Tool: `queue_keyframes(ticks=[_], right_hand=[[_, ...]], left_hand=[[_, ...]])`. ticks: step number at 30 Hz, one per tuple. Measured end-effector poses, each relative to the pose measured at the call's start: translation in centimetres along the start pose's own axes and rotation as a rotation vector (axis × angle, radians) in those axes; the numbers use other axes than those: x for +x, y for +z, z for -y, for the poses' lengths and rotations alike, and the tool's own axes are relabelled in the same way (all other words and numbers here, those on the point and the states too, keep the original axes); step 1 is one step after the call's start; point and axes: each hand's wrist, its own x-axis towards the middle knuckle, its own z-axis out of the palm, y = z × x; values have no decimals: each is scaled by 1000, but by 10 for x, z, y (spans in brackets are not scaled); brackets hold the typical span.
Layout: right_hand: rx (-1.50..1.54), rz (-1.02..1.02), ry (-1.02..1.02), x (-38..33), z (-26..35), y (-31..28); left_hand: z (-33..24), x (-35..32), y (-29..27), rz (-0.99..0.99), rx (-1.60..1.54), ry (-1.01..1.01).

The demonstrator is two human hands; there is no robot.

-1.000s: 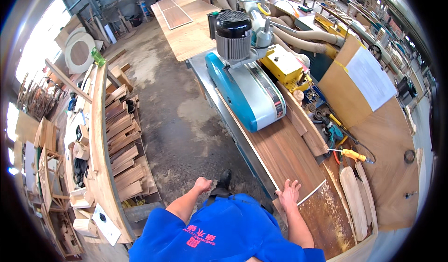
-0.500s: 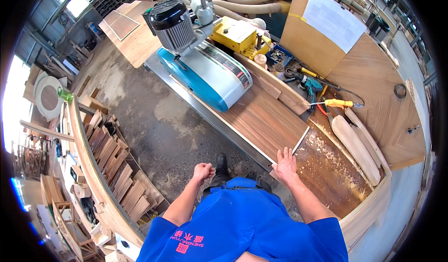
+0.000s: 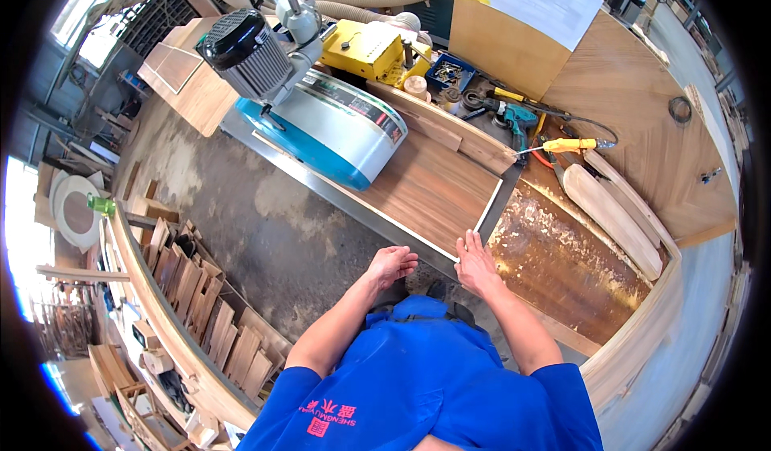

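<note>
A wood-grain panel (image 3: 438,190) with pale edges lies on the machine bed, partly under a teal-and-silver feed unit (image 3: 341,130) topped by a black-and-grey motor (image 3: 245,53). My right hand (image 3: 477,268) is at the panel's near right corner, fingers stretched out and fingertips at its end edge. Just in front of the bed's near edge hovers my left hand (image 3: 392,265), its fingers loosely extended toward the right, holding nothing. Along the panel's far side runs a wooden fence (image 3: 450,130).
Right of the panel, a brown board (image 3: 554,250) carries wood shavings. Beyond it lie a teal power drill (image 3: 516,118), a yellow-handled screwdriver (image 3: 570,145) and shaped wooden pieces (image 3: 610,218). Stacked wood offcuts (image 3: 197,290) fill a curved-edged bench at left.
The panel has slid farther under the feed unit, showing a dark strip of bed behind its end. My right hand followed it; my left hand rose rightward and its fingers loosened. The view shifted.
</note>
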Motion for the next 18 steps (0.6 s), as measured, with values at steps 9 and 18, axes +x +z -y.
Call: queue_keyframes(ticks=[9,18], right_hand=[[-39,101,63,35,31,-9],[56,115,82,62,59,-22]], left_hand=[[-22,24,10,47,-49,-125],[-31,54,2,135,-57,-257]])
